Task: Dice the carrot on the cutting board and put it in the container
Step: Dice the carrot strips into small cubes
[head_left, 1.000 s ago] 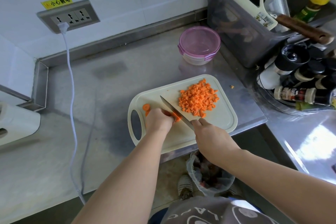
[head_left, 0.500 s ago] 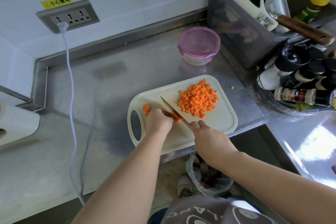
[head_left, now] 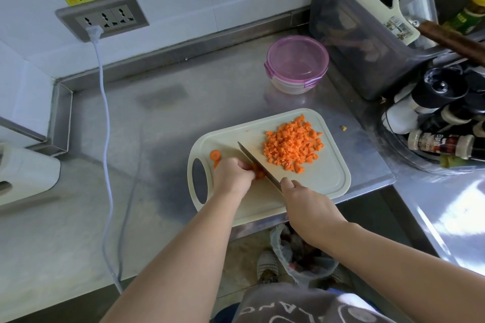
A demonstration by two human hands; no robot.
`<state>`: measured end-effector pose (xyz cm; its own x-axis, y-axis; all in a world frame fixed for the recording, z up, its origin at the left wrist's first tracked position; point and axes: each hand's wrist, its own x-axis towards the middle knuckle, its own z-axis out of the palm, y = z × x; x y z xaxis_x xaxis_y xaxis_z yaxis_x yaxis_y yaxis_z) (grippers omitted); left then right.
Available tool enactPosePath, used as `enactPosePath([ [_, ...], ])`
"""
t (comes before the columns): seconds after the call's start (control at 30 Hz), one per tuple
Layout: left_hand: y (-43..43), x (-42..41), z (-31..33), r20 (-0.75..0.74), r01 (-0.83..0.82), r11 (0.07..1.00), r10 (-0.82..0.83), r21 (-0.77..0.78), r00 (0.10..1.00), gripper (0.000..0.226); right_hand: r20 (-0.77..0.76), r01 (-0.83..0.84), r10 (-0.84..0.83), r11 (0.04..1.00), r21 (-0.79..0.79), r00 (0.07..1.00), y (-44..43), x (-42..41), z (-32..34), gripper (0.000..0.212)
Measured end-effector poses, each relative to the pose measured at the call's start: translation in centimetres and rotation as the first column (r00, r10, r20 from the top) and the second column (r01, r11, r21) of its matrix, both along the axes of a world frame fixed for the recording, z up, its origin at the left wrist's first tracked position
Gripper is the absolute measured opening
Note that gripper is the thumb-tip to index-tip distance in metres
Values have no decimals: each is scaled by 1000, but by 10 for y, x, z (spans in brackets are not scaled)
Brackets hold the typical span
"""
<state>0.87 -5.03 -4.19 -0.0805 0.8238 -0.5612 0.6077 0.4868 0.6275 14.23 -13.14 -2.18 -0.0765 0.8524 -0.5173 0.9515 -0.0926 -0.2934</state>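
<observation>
Head view: the person's left hand (head_left: 231, 176) curls its fingers down on the uncut carrot piece (head_left: 258, 172) near the handle end of the cutting board (head_left: 328, 178). The right hand (head_left: 307, 204) wraps its fingers round the knife (head_left: 256, 161) (I can't see the handle), blade just beside the left fingers. Diced carrot (head_left: 292, 148) is heaped by the board's far right rim. The lidded container (head_left: 298, 63) stands behind, a stretch of surface (head_left: 157, 126) between; the board lies at the surface's front edge.

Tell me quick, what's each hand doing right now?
Left hand: closed on carrot pieces, pinning them to the cutting board.
Right hand: closed around the knife, blade against those pieces.
</observation>
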Motion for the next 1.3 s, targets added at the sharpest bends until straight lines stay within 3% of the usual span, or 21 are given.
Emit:
enactPosePath([
  [0.3, -4, 0, 0, 14, -13, 999, 12, 44, 1000, 16, -14, 82, -82, 995, 63, 997, 1, 3, 0, 39],
  [0.43, -6, 1, 1, 4, 13, 999, -13, 49, 1000, 6, 7, 28, -29, 994, 107, 1000, -3, 1, 7, 33],
  [0.83, -7, 1, -3, 11, -25, 997, 24, 68, 1000, 23, 37, -6, 4, 998, 61, 999, -5, -10, 12, 42],
  [1.3, -6, 1, -2, -26, -6, 998, 8, 61, 1000, 21, 55, -5, 3, 999, 43, 999, -7, -14, 11, 43],
])
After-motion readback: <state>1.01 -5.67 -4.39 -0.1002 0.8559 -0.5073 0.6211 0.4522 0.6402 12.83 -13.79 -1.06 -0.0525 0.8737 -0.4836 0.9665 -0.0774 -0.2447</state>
